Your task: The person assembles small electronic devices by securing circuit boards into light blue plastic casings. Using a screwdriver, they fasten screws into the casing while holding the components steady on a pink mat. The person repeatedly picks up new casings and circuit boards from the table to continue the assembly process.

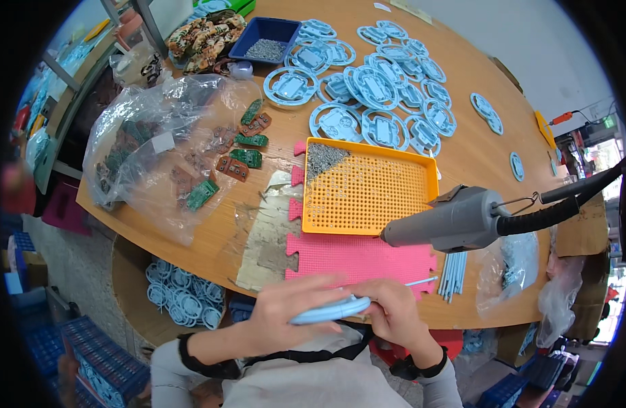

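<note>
Close to my body, at the near edge of the table, I hold a light blue plastic wheel-shaped part (332,311), seen nearly edge-on. My left hand (275,307) grips its left side, the upper fingers slightly blurred. Fingers of my right hand (394,309) are closed on its right end. A thin light blue stick (422,281) shows just beyond my right hand; whether I hold it or it lies on the mat, I cannot tell. Beyond my hands lies a pink foam mat (360,255). Over its right side hangs a grey electric screwdriver (449,221).
A yellow perforated tray (381,187) holds small screws (324,160). Many light blue wheel-shaped parts (374,88) cover the far table. Left are a plastic bag (163,115), green circuit boards (248,158) and a blue screw bin (265,34). Light blue sticks (452,275) lie right.
</note>
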`<control>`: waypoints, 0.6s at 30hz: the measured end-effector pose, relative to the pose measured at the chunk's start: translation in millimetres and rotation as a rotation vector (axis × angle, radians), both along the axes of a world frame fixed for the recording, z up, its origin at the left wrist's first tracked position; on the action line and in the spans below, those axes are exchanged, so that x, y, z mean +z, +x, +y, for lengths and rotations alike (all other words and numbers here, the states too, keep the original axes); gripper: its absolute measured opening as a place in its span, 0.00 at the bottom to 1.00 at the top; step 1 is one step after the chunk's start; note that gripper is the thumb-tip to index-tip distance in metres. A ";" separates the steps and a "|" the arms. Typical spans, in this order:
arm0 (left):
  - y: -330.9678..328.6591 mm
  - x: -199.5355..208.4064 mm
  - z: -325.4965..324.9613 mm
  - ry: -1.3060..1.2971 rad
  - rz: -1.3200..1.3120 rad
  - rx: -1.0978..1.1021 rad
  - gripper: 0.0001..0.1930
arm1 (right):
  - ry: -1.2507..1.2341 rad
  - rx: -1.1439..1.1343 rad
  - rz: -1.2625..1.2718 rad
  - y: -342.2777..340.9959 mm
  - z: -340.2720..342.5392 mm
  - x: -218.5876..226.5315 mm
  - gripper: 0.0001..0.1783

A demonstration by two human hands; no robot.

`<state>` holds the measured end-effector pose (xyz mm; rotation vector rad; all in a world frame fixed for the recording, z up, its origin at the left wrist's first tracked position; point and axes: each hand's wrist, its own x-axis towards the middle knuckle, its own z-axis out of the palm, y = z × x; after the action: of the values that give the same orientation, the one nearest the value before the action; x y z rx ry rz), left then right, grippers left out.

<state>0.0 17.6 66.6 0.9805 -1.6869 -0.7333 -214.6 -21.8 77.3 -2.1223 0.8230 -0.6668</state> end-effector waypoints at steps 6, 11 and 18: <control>-1.9 4.2 8.7 0.136 0.138 0.035 0.13 | 0.009 -0.026 -0.035 6.1 5.7 -4.2 0.14; 4.3 -2.6 -2.2 0.351 0.281 0.032 0.12 | 0.362 -0.042 0.148 6.5 0.5 10.1 0.17; 7.5 0.0 -7.6 0.285 0.323 -0.034 0.12 | 0.250 0.057 0.159 5.6 -1.7 4.3 0.22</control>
<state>7.5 10.0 66.6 0.9683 -1.3439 -1.1146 -209.0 -23.4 81.6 -1.9797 0.8792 -0.3476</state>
